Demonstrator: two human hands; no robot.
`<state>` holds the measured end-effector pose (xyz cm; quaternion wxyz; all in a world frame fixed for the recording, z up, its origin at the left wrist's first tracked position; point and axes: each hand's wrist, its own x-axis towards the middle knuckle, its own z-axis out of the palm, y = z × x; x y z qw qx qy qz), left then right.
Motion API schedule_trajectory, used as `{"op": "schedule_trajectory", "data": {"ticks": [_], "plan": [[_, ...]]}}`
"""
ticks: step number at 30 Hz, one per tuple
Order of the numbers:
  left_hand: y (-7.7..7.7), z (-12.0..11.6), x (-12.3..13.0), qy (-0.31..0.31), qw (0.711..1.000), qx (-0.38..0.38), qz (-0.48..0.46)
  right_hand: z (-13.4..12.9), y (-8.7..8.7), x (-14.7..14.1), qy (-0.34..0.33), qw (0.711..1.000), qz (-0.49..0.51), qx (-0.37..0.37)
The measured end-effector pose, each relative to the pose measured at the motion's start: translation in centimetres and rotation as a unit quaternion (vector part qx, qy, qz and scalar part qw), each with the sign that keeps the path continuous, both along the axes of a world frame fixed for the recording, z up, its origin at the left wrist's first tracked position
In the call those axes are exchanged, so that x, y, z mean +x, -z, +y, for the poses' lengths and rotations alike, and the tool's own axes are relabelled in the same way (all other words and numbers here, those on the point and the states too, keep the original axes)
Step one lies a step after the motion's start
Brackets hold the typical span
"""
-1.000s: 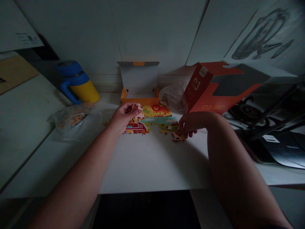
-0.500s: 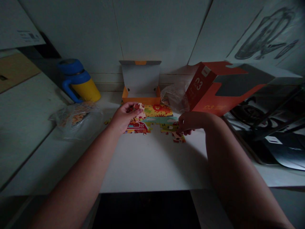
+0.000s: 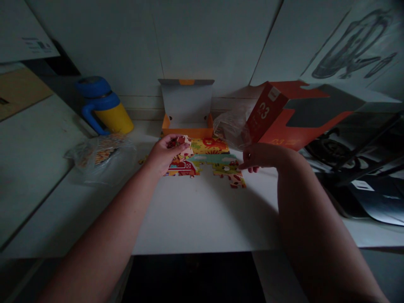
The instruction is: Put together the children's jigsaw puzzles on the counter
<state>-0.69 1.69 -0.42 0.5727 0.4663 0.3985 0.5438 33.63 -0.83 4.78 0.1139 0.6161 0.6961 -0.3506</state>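
My left hand point(image 3: 165, 155) is closed around several jigsaw puzzle pieces point(image 3: 185, 145), raised over the left part of a partly joined puzzle. Below it, a section with a red barn point(image 3: 183, 167) lies flat on the white tabletop. My right hand point(image 3: 259, 156) is at the right edge of a green meadow section point(image 3: 224, 168). Its index finger reaches down to that edge, the other fingers are loosely curled, and I see no piece between them. A brown-and-white patterned piece point(image 3: 236, 181) is joined at the section's lower right. The puzzle has a gap between barn and meadow.
Behind the puzzle stands an opened orange box point(image 3: 187, 132). A clear plastic bag point(image 3: 232, 128) and a large red carton point(image 3: 274, 120) are to its right, near a black stove point(image 3: 356, 189). On the left are a blue-and-yellow jug point(image 3: 110, 113) and a bag of thin sticks point(image 3: 102, 162).
My right hand has shifted slightly right, off the meadow section's edge, uncovering more of its printed picture. My left hand stays in place with its pieces.
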Motion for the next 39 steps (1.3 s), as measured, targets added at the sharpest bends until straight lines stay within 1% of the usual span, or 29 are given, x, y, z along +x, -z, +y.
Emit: {"op": "schedule_trajectory", "data": {"ticks": [3, 5, 6, 8, 10, 11, 12, 14, 17, 20, 24, 28, 31, 33, 35, 39], "plan": [[0.0, 0.0, 0.0, 0.003, 1.000, 0.008, 0.007, 0.1, -0.2, -0.4, -0.009, 1.000, -0.015, -0.002], [0.0, 0.0, 0.1, 0.011, 1.000, 0.010, 0.007, 0.2, -0.1, -1.5, -0.030, 0.999, -0.023, 0.023], [0.1, -0.1, 0.1, 0.016, 1.000, 0.010, 0.007, 0.2, -0.1, -2.3, -0.037, 0.997, -0.024, 0.059], [0.2, -0.2, 0.3, 0.027, 0.999, 0.014, 0.014, 0.1, 0.2, -4.1, -0.033, 0.983, 0.002, 0.178], [0.5, -0.4, 0.5, 0.036, 0.998, 0.028, 0.036, -0.2, 0.7, -6.2, -0.001, 0.947, 0.095, 0.307], [0.6, -0.5, 0.6, 0.041, 0.997, 0.037, 0.051, -0.4, 1.0, -7.2, 0.014, 0.924, 0.159, 0.348], [0.6, -0.7, 0.8, 0.047, 0.996, 0.044, 0.066, -0.6, 1.3, -8.1, 0.021, 0.903, 0.217, 0.369], [0.5, -1.0, 1.0, 0.064, 0.993, 0.050, 0.086, -1.1, 1.9, -9.6, 0.021, 0.880, 0.294, 0.372], [0.1, -1.5, 1.3, 0.085, 0.990, 0.050, 0.102, -1.3, 2.8, -10.9, 0.018, 0.874, 0.349, 0.338], [-0.3, -1.8, 1.3, 0.100, 0.988, 0.039, 0.109, -0.9, 3.6, -11.1, 0.037, 0.871, 0.380, 0.308], [0.2, -1.6, 0.9, 0.134, 0.982, 0.023, 0.133, -0.3, 4.4, -10.9, 0.067, 0.861, 0.423, 0.276], [0.8, -1.5, 0.7, 0.144, 0.970, 0.050, 0.188, -0.3, 4.6, -11.3, 0.063, 0.857, 0.441, 0.258], [0.9, -1.4, 0.7, 0.151, 0.962, 0.074, 0.215, -0.6, 4.6, -11.7, 0.076, 0.852, 0.449, 0.259], [0.8, -1.4, 0.7, 0.157, 0.958, 0.083, 0.225, -0.6, 4.5, -11.9, 0.095, 0.850, 0.453, 0.253], [0.7, -1.4, 0.7, 0.162, 0.957, 0.084, 0.225, -0.5, 4.3, -11.9, 0.126, 0.837, 0.471, 0.248], [0.5, -1.2, 0.4, 0.163, 0.964, 0.071, 0.197, -0.1, 3.8, -11.4, 0.228, 0.786, 0.533, 0.214]]}}
